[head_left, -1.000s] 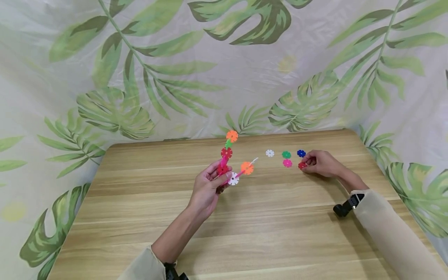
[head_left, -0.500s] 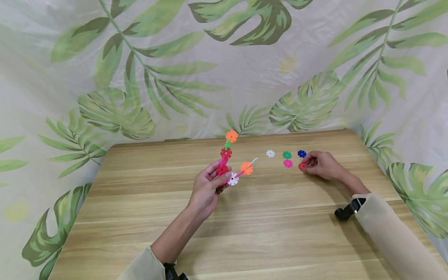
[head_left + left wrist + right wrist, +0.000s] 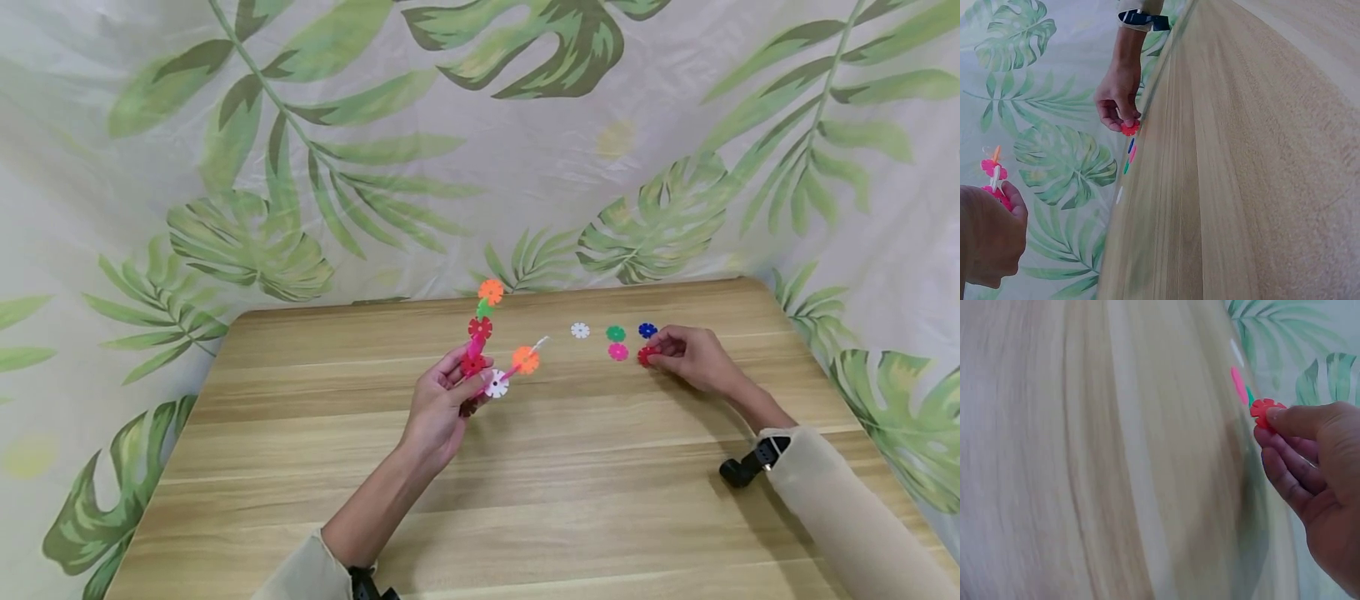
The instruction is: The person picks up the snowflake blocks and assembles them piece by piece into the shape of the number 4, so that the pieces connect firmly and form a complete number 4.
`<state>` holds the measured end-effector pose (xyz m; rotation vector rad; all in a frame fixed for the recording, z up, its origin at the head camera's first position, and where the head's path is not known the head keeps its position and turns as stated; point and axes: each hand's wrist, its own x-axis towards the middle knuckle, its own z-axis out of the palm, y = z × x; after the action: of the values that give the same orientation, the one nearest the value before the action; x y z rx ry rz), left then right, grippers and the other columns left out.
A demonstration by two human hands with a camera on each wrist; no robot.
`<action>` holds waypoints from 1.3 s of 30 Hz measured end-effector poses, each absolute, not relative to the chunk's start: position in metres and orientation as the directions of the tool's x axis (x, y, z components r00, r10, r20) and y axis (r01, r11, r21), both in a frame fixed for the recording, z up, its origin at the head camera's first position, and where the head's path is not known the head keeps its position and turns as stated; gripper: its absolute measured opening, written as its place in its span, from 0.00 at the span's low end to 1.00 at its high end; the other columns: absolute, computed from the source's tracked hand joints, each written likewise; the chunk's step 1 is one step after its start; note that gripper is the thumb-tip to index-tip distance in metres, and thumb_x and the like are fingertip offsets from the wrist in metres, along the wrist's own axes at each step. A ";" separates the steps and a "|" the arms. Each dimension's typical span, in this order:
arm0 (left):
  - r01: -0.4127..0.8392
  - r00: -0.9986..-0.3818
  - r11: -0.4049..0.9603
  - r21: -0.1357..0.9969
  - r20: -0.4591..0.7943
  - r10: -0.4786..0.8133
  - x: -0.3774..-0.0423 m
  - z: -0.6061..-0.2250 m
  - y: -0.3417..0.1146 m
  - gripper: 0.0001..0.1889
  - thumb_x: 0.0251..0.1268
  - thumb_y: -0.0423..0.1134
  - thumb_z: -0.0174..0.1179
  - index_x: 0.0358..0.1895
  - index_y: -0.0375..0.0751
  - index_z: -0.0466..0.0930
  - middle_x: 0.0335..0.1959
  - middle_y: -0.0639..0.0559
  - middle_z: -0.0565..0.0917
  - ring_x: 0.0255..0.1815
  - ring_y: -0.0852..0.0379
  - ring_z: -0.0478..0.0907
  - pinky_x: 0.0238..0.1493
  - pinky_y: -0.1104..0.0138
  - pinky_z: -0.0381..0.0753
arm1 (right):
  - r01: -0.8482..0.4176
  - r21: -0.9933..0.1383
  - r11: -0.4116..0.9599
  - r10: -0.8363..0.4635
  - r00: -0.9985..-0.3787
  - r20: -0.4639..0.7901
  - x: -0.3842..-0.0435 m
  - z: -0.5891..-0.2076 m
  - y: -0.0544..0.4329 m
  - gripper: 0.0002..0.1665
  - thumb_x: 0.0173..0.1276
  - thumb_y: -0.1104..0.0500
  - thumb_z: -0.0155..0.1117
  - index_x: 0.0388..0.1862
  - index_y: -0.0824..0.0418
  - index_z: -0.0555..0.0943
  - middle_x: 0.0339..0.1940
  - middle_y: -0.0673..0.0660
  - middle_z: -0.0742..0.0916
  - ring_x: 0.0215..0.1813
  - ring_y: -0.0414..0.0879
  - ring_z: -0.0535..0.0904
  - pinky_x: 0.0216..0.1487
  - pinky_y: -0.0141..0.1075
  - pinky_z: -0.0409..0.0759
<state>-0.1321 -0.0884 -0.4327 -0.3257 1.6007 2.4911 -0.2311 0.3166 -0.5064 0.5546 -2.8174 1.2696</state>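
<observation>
My left hand (image 3: 441, 408) grips a curved chain of notched plastic snowflake discs (image 3: 481, 328), held above the table. Orange, green, red, pink and white discs slot together in it; an orange disc (image 3: 491, 291) tops the upper end. Part of the chain is hidden by the fingers. Over at the right, my right hand (image 3: 693, 358) pinches a red snowflake disc (image 3: 1262, 411) between thumb and fingers, seemingly just off the tabletop. Loose beside it are a blue disc (image 3: 647, 331), a pink disc (image 3: 618, 352), a green disc (image 3: 616, 333) and a white disc (image 3: 580, 331).
The wooden table (image 3: 300, 467) has its far edge just behind the loose discs. Behind it hangs a leaf-patterned cloth (image 3: 420, 167). A black strap device (image 3: 753, 463) sits on the right wrist.
The red disc has turned slightly in my right hand's pinch, and that hand has barely shifted. My left hand and the chain have drifted a little to the left.
</observation>
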 end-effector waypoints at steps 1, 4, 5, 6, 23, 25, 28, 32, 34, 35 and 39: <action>-0.251 -0.963 -0.415 0.874 -0.268 0.018 -0.132 -0.433 -0.088 0.25 0.73 0.22 0.62 0.71 0.38 0.76 0.51 0.48 0.88 0.46 0.56 0.87 0.43 0.68 0.88 | -0.314 -0.735 0.601 -0.308 -0.940 0.150 -0.230 -0.505 0.315 0.08 0.66 0.70 0.77 0.42 0.67 0.87 0.37 0.62 0.92 0.36 0.44 0.88 0.37 0.24 0.84; -0.253 -0.962 -0.419 0.872 -0.271 0.018 -0.132 -0.432 -0.088 0.26 0.73 0.22 0.62 0.72 0.39 0.76 0.53 0.46 0.87 0.46 0.56 0.87 0.43 0.68 0.89 | -0.294 -0.779 0.554 -0.280 -0.947 0.158 -0.227 -0.498 0.307 0.09 0.66 0.70 0.77 0.44 0.69 0.87 0.40 0.65 0.92 0.38 0.48 0.91 0.38 0.24 0.86; -0.254 -0.962 -0.419 0.872 -0.271 0.019 -0.132 -0.432 -0.088 0.26 0.73 0.23 0.62 0.72 0.39 0.76 0.54 0.44 0.87 0.46 0.56 0.87 0.43 0.68 0.89 | -0.288 -0.795 0.533 -0.273 -0.949 0.161 -0.225 -0.495 0.305 0.10 0.66 0.70 0.77 0.45 0.70 0.87 0.41 0.67 0.92 0.39 0.49 0.91 0.39 0.25 0.86; -0.254 -0.963 -0.418 0.872 -0.270 0.021 -0.132 -0.432 -0.088 0.26 0.73 0.23 0.62 0.72 0.39 0.76 0.55 0.43 0.86 0.46 0.56 0.87 0.43 0.68 0.89 | -0.282 -0.810 0.514 -0.265 -0.951 0.163 -0.224 -0.492 0.302 0.10 0.66 0.70 0.76 0.46 0.70 0.87 0.43 0.68 0.92 0.39 0.50 0.92 0.39 0.26 0.87; -0.268 -0.962 -0.399 0.877 -0.268 0.057 -0.131 -0.437 -0.089 0.25 0.73 0.22 0.62 0.71 0.38 0.75 0.51 0.48 0.88 0.46 0.56 0.86 0.44 0.68 0.89 | -0.256 -0.929 0.268 -0.286 -0.942 0.177 -0.200 -0.447 0.246 0.10 0.69 0.72 0.73 0.47 0.75 0.85 0.38 0.73 0.90 0.33 0.48 0.92 0.36 0.36 0.90; -0.268 -0.962 -0.397 0.878 -0.266 0.061 -0.131 -0.437 -0.089 0.25 0.73 0.22 0.62 0.71 0.38 0.75 0.51 0.48 0.88 0.46 0.56 0.86 0.44 0.67 0.89 | -0.248 -0.936 0.250 -0.286 -0.942 0.173 -0.197 -0.441 0.240 0.10 0.69 0.72 0.73 0.47 0.76 0.85 0.39 0.73 0.90 0.33 0.48 0.91 0.37 0.36 0.90; -0.270 -0.962 -0.396 0.878 -0.267 0.063 -0.132 -0.438 -0.088 0.26 0.73 0.22 0.62 0.71 0.38 0.76 0.51 0.48 0.88 0.46 0.56 0.87 0.44 0.67 0.89 | -0.234 -0.944 0.234 -0.280 -0.946 0.165 -0.193 -0.434 0.233 0.11 0.69 0.70 0.74 0.47 0.74 0.85 0.39 0.69 0.91 0.33 0.48 0.91 0.38 0.37 0.91; -0.273 -0.961 -0.392 0.878 -0.271 0.062 -0.132 -0.439 -0.088 0.26 0.73 0.22 0.63 0.71 0.39 0.76 0.51 0.47 0.88 0.47 0.56 0.87 0.44 0.68 0.89 | -0.207 -0.957 0.202 -0.264 -0.953 0.150 -0.187 -0.425 0.224 0.11 0.69 0.68 0.75 0.48 0.72 0.86 0.39 0.61 0.92 0.33 0.47 0.91 0.41 0.43 0.91; -0.273 -0.961 -0.386 0.881 -0.271 0.060 -0.132 -0.439 -0.088 0.26 0.73 0.22 0.63 0.71 0.38 0.76 0.52 0.47 0.88 0.47 0.56 0.87 0.44 0.67 0.89 | -0.196 -0.962 0.188 -0.259 -0.955 0.144 -0.184 -0.421 0.219 0.12 0.68 0.67 0.76 0.48 0.71 0.86 0.38 0.59 0.93 0.33 0.46 0.91 0.42 0.45 0.91; -0.273 -0.961 -0.383 0.882 -0.271 0.061 -0.132 -0.439 -0.088 0.26 0.73 0.22 0.63 0.71 0.38 0.76 0.52 0.47 0.88 0.47 0.56 0.87 0.44 0.67 0.89 | -0.193 -0.964 0.184 -0.257 -0.956 0.143 -0.183 -0.418 0.217 0.12 0.69 0.67 0.76 0.48 0.71 0.86 0.38 0.58 0.93 0.33 0.46 0.91 0.43 0.44 0.91; -0.274 -0.961 -0.369 0.888 -0.269 0.065 -0.132 -0.439 -0.088 0.26 0.73 0.22 0.62 0.71 0.38 0.76 0.52 0.47 0.88 0.49 0.55 0.87 0.46 0.67 0.89 | -0.203 -0.963 0.176 -0.262 -0.953 0.153 -0.179 -0.411 0.209 0.13 0.68 0.68 0.76 0.49 0.72 0.86 0.38 0.58 0.92 0.34 0.46 0.90 0.41 0.39 0.91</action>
<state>-0.1323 -0.0883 -0.4392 -0.2791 1.6291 2.4255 -0.1788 0.2093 -0.4112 0.4835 -2.4451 1.9892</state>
